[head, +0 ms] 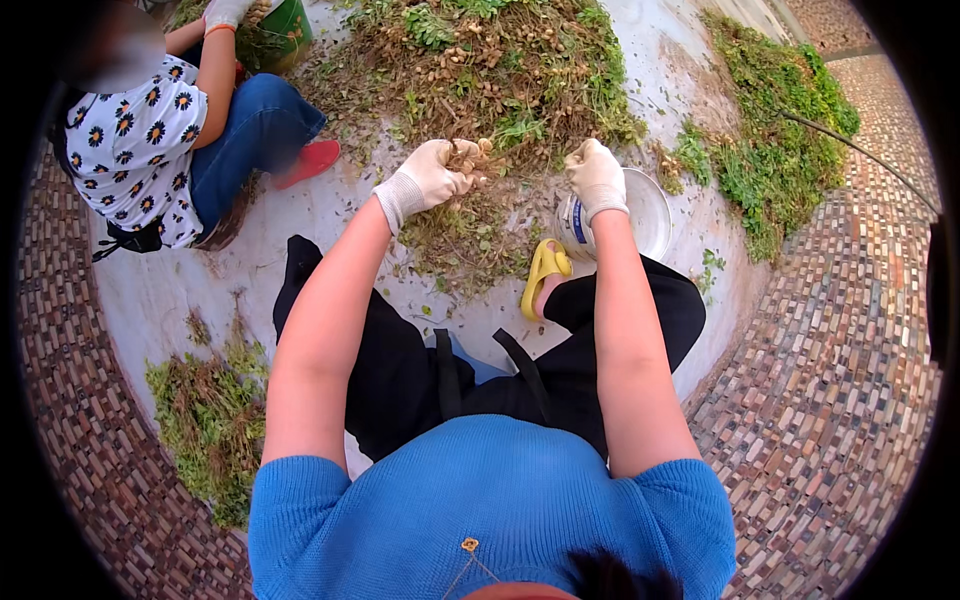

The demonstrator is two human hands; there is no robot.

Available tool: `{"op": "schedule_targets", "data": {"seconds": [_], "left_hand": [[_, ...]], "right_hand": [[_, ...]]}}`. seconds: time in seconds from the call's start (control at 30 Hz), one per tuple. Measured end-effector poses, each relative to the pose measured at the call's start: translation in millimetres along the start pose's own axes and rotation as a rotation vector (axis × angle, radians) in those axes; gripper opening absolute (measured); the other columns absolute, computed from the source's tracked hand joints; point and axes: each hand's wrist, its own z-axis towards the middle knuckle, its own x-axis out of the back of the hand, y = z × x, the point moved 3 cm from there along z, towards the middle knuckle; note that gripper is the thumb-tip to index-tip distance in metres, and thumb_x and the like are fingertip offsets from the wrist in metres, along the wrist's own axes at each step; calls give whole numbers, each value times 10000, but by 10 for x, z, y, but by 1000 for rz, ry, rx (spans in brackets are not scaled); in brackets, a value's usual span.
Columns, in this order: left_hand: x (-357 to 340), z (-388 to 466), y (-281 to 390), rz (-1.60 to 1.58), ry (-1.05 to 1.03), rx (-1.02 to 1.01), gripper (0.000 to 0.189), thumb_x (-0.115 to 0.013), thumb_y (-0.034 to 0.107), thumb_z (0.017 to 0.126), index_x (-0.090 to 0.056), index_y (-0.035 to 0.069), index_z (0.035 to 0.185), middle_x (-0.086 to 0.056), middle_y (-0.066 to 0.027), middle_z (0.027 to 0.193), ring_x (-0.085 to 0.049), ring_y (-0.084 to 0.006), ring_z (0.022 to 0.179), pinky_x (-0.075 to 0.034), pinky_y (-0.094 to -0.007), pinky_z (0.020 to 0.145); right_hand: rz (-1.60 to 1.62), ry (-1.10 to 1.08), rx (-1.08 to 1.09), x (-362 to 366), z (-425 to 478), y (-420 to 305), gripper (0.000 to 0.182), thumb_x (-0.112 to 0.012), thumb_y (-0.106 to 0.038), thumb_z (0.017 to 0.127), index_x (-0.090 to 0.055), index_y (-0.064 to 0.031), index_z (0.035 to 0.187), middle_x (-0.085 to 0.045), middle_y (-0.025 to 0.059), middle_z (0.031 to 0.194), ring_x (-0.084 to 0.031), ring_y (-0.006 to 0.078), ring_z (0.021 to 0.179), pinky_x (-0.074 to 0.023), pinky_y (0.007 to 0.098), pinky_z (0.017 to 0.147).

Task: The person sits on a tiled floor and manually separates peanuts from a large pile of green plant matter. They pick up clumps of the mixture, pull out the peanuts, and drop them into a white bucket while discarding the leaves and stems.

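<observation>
My left hand (433, 177), in a pale knit work glove, grips a bunch of peanut plants (471, 162) by the roots, with several peanuts hanging from it. My right hand (596, 176), gloved alike, has its fingers curled in above the left edge of a white plastic bucket (649, 214); whether something small is between the fingers cannot be seen. Beyond both hands rises a large heap of uprooted peanut plants (495, 75), with many pods among roots and green leaves. Loose stems and leaves (472, 244) lie on the pale sheet below my left hand.
At the upper left a person (142, 142) sits with gloved hands at a green bucket (289, 34). Smaller plant piles lie at the lower left (210, 435) and right (772, 135). Brick-patterned paving (840, 337) borders the pale sheet (187, 289). My yellow clog (541, 274) touches the debris beside the bucket.
</observation>
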Motion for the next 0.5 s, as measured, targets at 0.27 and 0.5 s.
{"op": "schedule_targets", "data": {"seconds": [0.27,0.5], "left_hand": [[24,66,-71,99,-164,-88,484,-529,-122,821,-501,19,1284,-595,-59,1162,-622,-156,996,-510,-273,648],[-38,92,-85,90,-162,-46,466,-562,-109,805,-527,23,1250,-615,-30,1094,-625,-137,963,-505,-265,627]], "right_hand": [[-408,278,181,82,100,971,437,-622,-289,816,-592,-105,1212,-584,180,1198,-591,338,1058,-471,394,926],[961,-532,529,126,-337,-735,368,-433,-20,945,-490,-3,1309,-539,66,1284,-509,127,1163,-400,271,999]]}}
